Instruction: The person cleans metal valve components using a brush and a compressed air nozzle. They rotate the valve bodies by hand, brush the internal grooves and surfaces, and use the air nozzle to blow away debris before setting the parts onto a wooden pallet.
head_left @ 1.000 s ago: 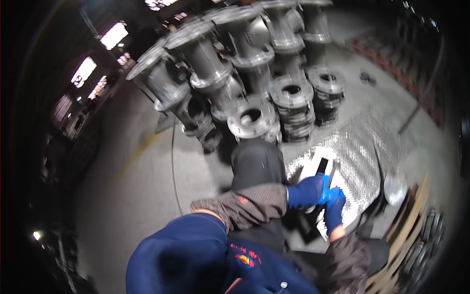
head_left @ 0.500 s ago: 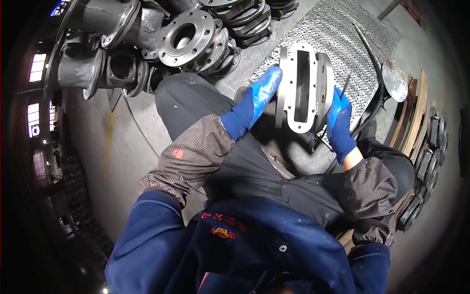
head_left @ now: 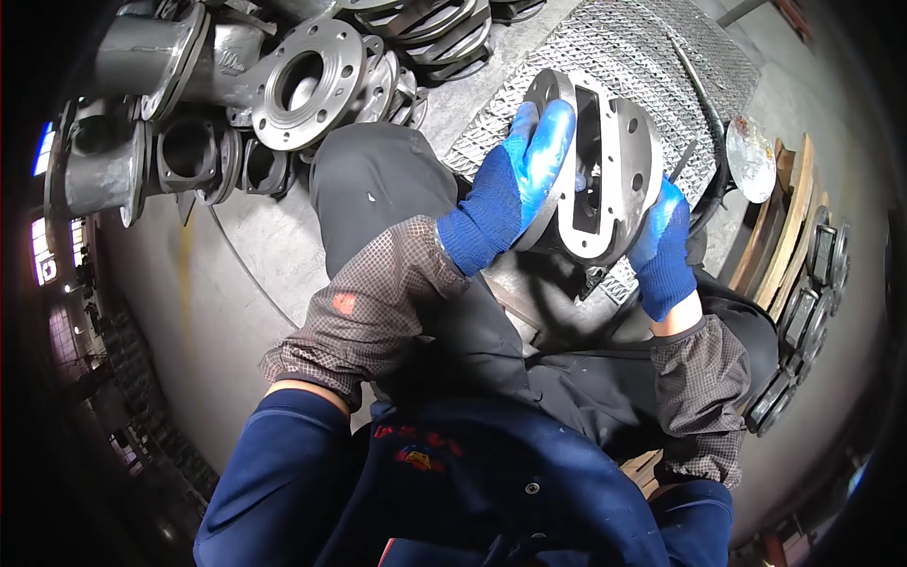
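Observation:
A grey cast metal valve body (head_left: 612, 156) with a pale, slotted oblong face stands tilted between my hands, round bolt-hole flanges on both sides. My left hand (head_left: 529, 175), in a blue coated glove, is closed over the left flange, thumb along its front edge. At the right flange is my right hand (head_left: 665, 236), gloved alike, its fingers partly hidden. A thin dark bar (head_left: 680, 162) sticks up from this hand and appears held in it. Through the slot, a small light spot shows inside the body.
Several flanged castings (head_left: 307, 87) are piled at the far left. A textured metal mesh sheet (head_left: 661, 57) lies beyond the valve body, with a dark cable (head_left: 710, 165) along its right side. Wooden boards (head_left: 789, 227) and stacked round parts (head_left: 812, 293) stand at the right.
The valve body has turned and tilted, now showing more of its right flange. My left hand has moved from its side onto the left flange's front. The view has shifted slightly.

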{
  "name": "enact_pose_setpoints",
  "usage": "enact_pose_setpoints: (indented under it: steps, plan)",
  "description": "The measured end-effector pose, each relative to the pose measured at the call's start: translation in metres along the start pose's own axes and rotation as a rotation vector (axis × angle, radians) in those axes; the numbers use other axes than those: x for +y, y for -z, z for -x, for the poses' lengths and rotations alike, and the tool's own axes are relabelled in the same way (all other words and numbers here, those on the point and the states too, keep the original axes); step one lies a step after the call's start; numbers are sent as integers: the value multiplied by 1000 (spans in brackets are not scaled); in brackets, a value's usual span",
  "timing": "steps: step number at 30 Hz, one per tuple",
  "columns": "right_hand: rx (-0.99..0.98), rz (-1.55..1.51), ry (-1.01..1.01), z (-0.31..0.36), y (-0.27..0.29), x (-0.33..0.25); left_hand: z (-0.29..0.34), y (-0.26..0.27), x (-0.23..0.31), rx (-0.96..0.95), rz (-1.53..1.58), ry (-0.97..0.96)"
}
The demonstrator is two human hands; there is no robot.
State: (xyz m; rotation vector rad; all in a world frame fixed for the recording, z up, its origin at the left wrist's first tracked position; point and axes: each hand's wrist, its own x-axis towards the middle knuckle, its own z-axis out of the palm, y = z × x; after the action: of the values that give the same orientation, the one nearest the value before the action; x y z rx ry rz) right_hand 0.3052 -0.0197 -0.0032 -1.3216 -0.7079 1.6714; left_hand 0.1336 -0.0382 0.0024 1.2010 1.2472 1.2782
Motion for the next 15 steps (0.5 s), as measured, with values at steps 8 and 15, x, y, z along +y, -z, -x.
enact_pose_setpoints:
  steps: [8,15]
  plan:
    - [-146,493,133,-22,24,-21,-25,-20,16,73,407,241]
    - [-117,24,-40,-46,33,-24,-39,-21,9,-41,382,181]
